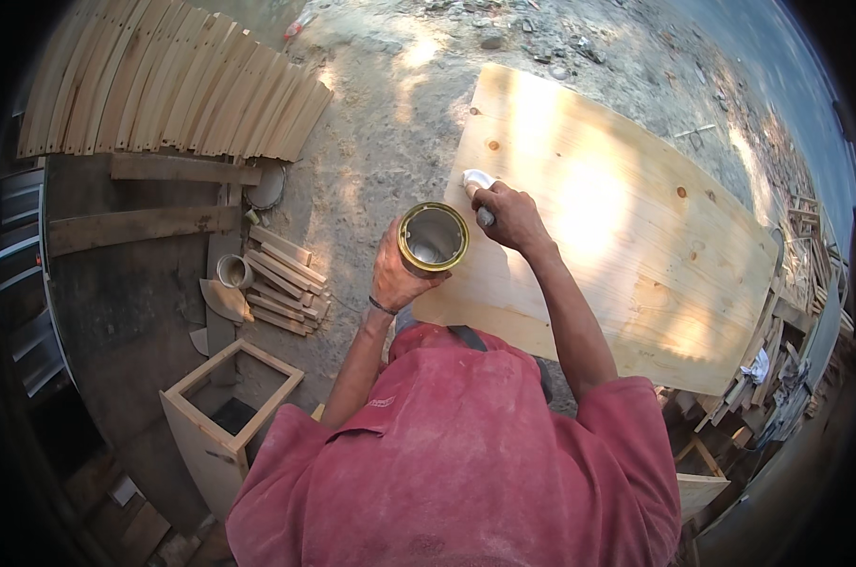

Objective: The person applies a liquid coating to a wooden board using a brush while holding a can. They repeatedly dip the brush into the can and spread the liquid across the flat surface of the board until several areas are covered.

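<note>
My left hand (390,269) grips an open metal tin (434,223) with a gold-coloured rim. I look straight down into its grey inside; some liquid seems to lie at the bottom. In my right hand (513,217) is a paintbrush (479,178), its white bristles touching the wooden board near the left edge. The fingers close round the brush's handle, whose end pokes out below them. The large pale wooden board (636,241), with knots in its grain, stretches away to the right. The tin is held beside the board's left edge, close to the brush.
Many slats (173,80) lean in a row at the upper left. Short wood pieces (282,283) lie stacked near a small bucket (232,272). An open wooden box frame (230,397) stands at my lower left. Scrap wood (792,350) is piled beyond the board's right end.
</note>
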A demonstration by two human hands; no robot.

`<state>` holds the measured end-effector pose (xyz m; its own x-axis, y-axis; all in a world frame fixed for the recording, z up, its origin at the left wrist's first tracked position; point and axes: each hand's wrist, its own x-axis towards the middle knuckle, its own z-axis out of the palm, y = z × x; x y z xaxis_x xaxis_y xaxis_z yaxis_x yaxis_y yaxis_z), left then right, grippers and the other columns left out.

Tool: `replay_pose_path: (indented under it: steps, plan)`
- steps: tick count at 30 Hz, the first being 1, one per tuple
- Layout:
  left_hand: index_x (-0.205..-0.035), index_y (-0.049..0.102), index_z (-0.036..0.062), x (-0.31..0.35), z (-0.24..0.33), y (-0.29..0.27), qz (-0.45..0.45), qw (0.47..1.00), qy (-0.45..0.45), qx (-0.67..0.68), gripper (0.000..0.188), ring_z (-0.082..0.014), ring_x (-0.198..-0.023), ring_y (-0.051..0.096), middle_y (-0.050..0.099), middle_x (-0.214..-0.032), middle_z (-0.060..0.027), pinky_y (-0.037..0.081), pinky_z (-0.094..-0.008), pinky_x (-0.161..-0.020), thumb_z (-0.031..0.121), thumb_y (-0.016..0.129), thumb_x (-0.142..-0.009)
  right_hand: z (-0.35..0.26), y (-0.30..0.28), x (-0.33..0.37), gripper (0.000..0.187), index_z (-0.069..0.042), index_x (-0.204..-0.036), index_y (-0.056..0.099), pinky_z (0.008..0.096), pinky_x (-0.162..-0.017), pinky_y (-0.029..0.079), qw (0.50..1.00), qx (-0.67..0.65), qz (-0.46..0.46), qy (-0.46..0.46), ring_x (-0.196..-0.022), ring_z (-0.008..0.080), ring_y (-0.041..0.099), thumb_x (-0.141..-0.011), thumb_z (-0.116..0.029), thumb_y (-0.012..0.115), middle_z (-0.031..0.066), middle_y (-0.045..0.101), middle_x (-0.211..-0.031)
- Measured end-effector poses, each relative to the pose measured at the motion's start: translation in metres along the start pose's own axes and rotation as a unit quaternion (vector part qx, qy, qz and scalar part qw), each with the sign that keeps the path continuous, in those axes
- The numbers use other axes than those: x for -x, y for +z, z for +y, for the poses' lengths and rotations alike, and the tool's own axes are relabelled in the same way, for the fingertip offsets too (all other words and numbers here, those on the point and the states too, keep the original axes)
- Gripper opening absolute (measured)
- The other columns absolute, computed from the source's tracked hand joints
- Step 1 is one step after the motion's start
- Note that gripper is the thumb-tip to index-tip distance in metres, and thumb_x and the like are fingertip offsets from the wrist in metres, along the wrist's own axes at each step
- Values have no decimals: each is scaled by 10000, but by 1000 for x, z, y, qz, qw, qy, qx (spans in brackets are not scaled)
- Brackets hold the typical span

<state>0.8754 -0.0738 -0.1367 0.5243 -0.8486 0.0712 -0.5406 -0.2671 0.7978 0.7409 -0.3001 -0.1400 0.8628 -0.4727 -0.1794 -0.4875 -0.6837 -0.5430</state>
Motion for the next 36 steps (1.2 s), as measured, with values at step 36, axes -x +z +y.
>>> replay_pose_path:
  steps: [36]
  plan:
    - [-1513, 265, -38, -1, -14, 5, -35, 999, -2, -33, 1284, -410, -1265, 541, 523, -1383, -220, 481, -487, -1059, 350, 996, -532, 4, 12, 7, 119, -200, -934, 709, 423, -692, 576, 995, -44, 88, 10, -766, 311, 693, -818, -188, 730, 86, 672, -939]
